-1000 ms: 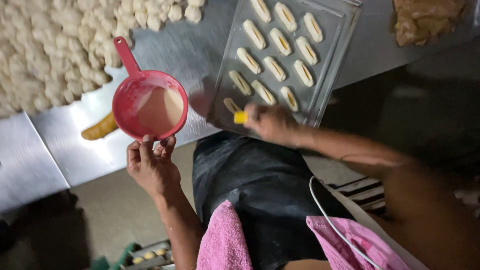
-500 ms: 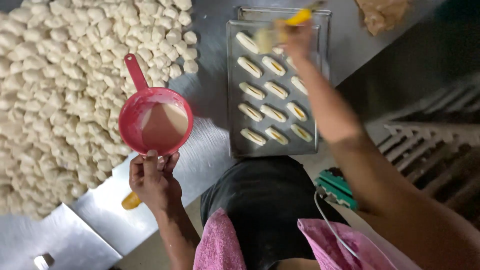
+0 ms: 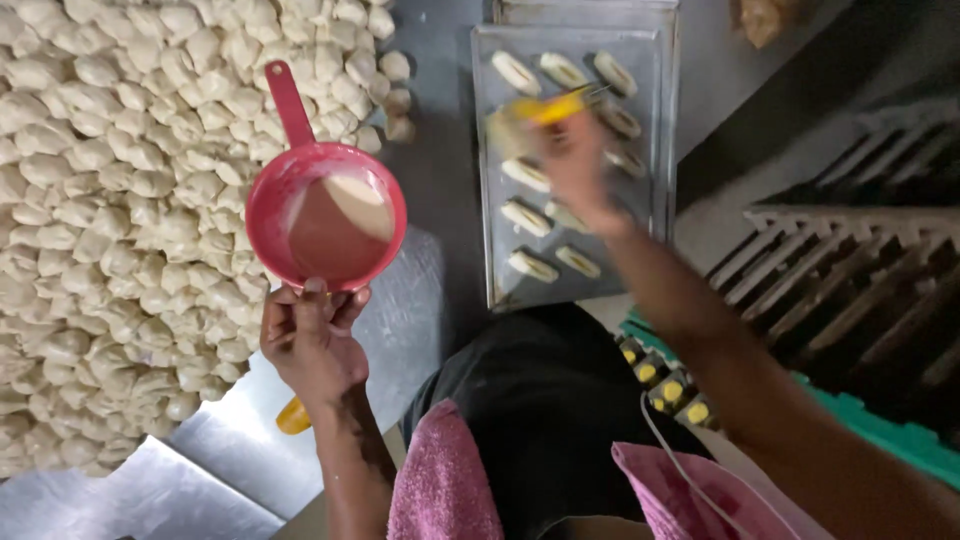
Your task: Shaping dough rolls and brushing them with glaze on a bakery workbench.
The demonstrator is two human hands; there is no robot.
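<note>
Far left, a great heap of pale dough pieces (image 3: pixel 120 200) covered most of the steel table (image 3: pixel 440 170), spilling right up to the top edge. Just beside that heap, the left hand (image 3: pixel 312 340) sat low at the table's near edge, its grip closed on the near rim of a pink scoop (image 3: pixel 325 225), fingers curled over the lip and thumb pressed under it. The scoop was held about level, its handle pointing up and away over the dough, with a brownish-pink liquid inside and a pale patch at the far side. Below the wrist, an orange-yellow object (image 3: pixel 293 416) peeked out on the table, too hidden to name.

Moving right, a grey baking tray (image 3: pixel 665 120) lay on the table, carrying rows of shaped, elongated dough pieces (image 3: pixel 527 217). Over its upper half the right hand (image 3: pixel 575 165) was blurred, its grip wrapped round a yellow-handled brush (image 3: pixel 555 107), the head touching or just above the pieces; which, I could not tell. Further right, dark slatted racks (image 3: pixel 850 270) stood beyond the table, with a green crate edge (image 3: pixel 880 425) below them.
</note>
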